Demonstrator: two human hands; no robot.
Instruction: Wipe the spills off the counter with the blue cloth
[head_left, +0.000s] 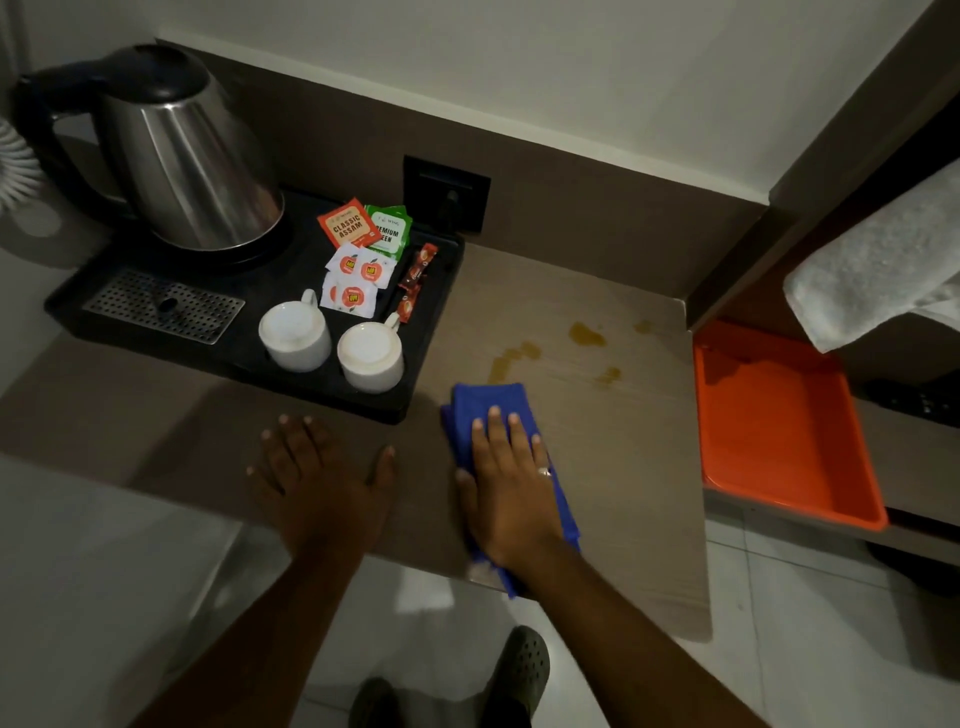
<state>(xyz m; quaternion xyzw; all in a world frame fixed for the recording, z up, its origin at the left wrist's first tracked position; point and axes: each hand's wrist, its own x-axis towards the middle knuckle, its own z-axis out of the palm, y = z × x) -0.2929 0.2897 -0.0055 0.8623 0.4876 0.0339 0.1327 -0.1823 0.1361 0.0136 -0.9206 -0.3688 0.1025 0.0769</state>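
Observation:
A folded blue cloth (488, 402) lies on the brown counter (623, 467) near its front edge. My right hand (506, 483) presses flat on top of it, fingers spread, covering its middle. Just beyond the cloth, several amber spills (587, 333) dot the counter, the nearest streak (506, 364) almost touching the cloth's far edge. My left hand (319, 480) rests flat on the bare counter to the left, fingers apart, holding nothing.
A black tray (431, 364) at the left carries a steel kettle (187, 156), two upturned white cups (296, 335), and tea sachets (345, 223). An orange tray (779, 431) sits on a lower shelf at the right, under a white towel (878, 260). A wall socket (447, 192) is behind.

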